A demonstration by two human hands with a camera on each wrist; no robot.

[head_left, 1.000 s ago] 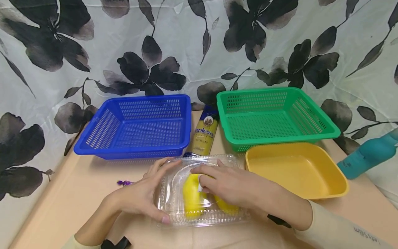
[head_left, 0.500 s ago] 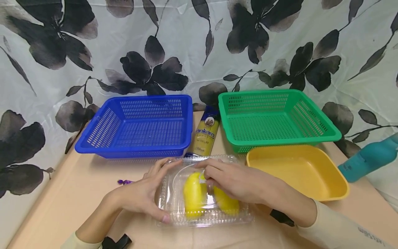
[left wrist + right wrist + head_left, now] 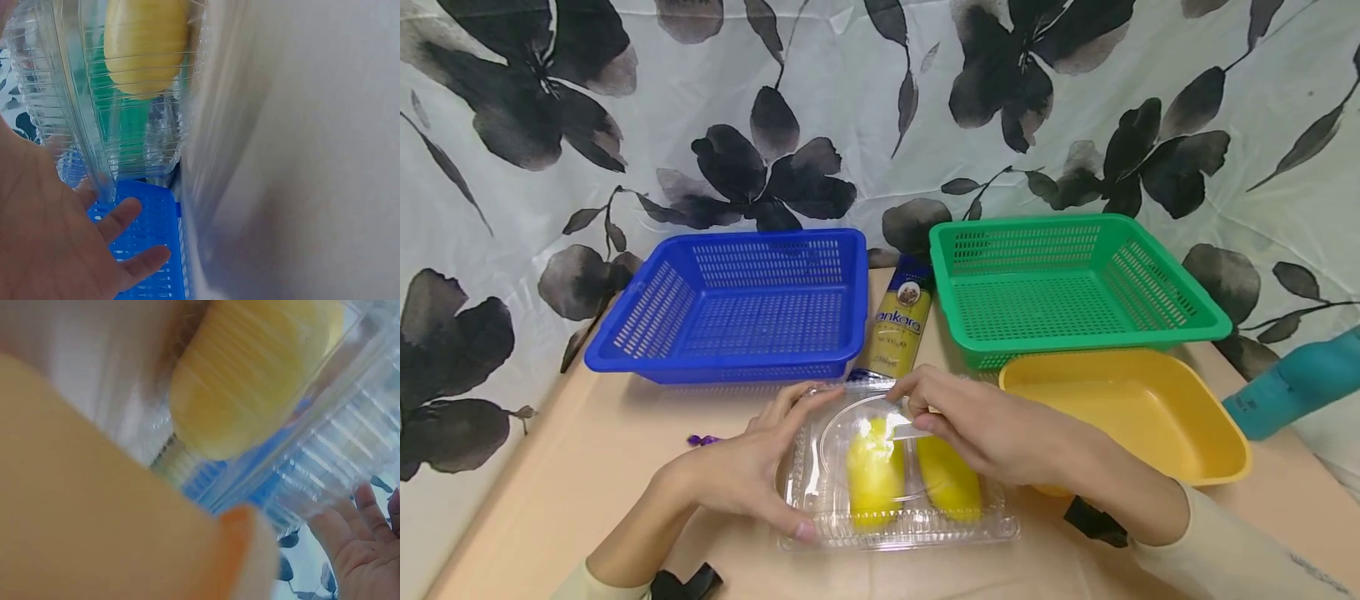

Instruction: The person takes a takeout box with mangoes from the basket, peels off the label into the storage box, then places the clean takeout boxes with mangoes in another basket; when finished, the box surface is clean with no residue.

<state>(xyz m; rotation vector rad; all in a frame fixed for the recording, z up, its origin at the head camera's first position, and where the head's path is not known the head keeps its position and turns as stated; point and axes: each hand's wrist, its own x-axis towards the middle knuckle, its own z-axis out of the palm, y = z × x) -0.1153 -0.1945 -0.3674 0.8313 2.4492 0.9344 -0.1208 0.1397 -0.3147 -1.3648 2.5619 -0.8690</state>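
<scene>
A clear plastic clamshell container (image 3: pixel 820 500) stands at the front middle of the table. Through its lid show two smooth yellow oval fruits (image 3: pixel 876 479), mango-like in shape. My left hand (image 3: pixel 748 483) holds the container's left side, thumb at the front corner and index finger over the back edge. In the left wrist view two of its fingers (image 3: pixel 147 262) stick out past the plastic. Above the lid my right hand (image 3: pixel 992 425), fingers curled, pinches a pale strip (image 3: pixel 912 432) that looks like tape or a sticker. The strip's ends are partly hidden.
A blue basket (image 3: pixel 722 367) stands behind on the left, a green basket (image 3: pixel 1090 340) on the right. Between them lies a yellow-and-blue Ankara packet (image 3: pixel 898 329). A yellow tub (image 3: pixel 1120 417) and teal bottle (image 3: pixel 1292 383) are rightward; a purple-wrapped sweet (image 3: pixel 702 440) lies left.
My right hand has moved a little right and back across the lid, drawing the pale strip with it, and more of the fruits shows. My left hand stays on the container.
</scene>
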